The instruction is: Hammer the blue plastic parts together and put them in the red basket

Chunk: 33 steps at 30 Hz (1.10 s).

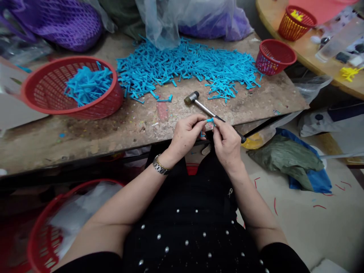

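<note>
Close to the bench's front edge, my left hand (186, 136) and my right hand (227, 142) meet over a small blue plastic piece (209, 120). Thumb and finger of each hand pinch it, one at either end. A second bit of blue plastic (203, 134) shows below my left fingers; whether that hand grips it too I cannot tell. Just behind my right hand lies a mallet (204, 108), its head pointing away to the left and its dark handle partly hidden. Beyond, a wide heap of blue plastic pieces (184, 62) covers the back of the bench.
On the bench (93, 138), a large red basket (113, 99) at left holds more blue pieces. A small red basket (274, 60) stands at the right end. Purple bags (210, 28) line the back. Below left is another red basket (36, 227); a green sack (292, 155) lies right.
</note>
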{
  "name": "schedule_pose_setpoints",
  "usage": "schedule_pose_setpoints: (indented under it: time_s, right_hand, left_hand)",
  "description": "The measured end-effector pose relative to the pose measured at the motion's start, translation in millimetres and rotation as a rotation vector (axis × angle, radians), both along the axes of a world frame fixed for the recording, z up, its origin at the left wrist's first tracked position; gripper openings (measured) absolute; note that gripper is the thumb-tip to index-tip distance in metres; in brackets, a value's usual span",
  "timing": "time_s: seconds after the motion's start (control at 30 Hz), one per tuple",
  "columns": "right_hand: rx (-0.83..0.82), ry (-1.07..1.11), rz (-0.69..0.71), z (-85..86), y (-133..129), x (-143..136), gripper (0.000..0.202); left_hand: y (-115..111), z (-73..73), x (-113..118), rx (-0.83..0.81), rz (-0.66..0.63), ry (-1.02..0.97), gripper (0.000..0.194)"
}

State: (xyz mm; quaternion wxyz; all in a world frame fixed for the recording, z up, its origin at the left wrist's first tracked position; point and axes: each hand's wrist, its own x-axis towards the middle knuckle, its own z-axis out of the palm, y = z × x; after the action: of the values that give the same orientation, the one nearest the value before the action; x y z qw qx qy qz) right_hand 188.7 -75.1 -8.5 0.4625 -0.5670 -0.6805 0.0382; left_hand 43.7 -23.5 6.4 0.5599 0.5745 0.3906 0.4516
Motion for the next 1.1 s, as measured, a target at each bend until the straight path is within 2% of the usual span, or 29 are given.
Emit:
schedule_pose_setpoints:
  time_s: [0.4, 0.7, 0.93, 1.1]
  right_hand:
    - [0.028, -0.089, -0.041, -12.1, 1.4, -4.2, 0.035]
    - [-0.047, 0.063, -0.002, -9.4, 1.9, -0.9, 0.032]
    - [-0.037, 0.185, -0.04, -11.0, 6.4, 2.2, 0.029]
    - [-0.058, 0.29, -0.037, -13.0, 8.1, 2.4, 0.029]
  left_hand:
    - [-1.1, -4.8, 5.8, -0.001, 0.048, 0.066, 0.007]
    - [2.8, -4.6, 4.1, -0.015, -0.003, 0.055, 0.01]
    - [-0.1, -4.2, 0.7, -0.198, -0.105, -0.121, 0.019]
    - [-3.7, -1.9, -2.0, -0.312, -0.129, -0.093, 0.009]
